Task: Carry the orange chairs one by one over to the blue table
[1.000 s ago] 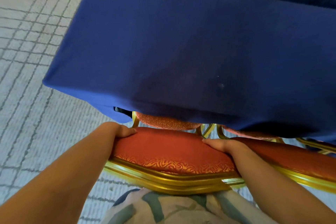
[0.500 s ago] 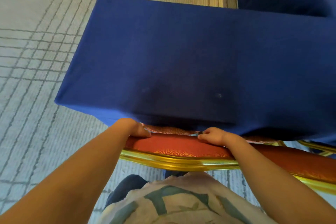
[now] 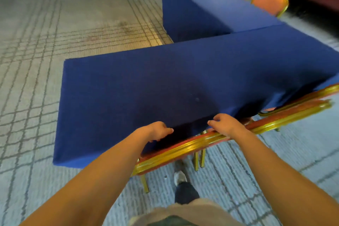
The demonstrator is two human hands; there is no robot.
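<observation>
The orange chair stands at the near long side of the blue table, its seat tucked under the hanging cloth so that only the gold-edged back and two pairs of gold legs show. The right hand lies over the top rail towards the chair's right end, fingers curled forward against the table's edge; whether it actually clamps the rail I cannot tell. The left hand hovers just above the table's near edge with fingers loosely curled round nothing visible, apart from the rail. This looks like the finish of a placement. To do it well, square the back parallel with the table's edge, check that all the legs sit flat, and avoid catching the cloth between rail and tabletop before letting go. A neighbouring chair is parked along the same side, to the right, its back close to this one's, so any straightening should push leftward along the table. The person's shoe is close behind the legs. The carpet off the table's left end is open, giving room to turn away for another chair.
</observation>
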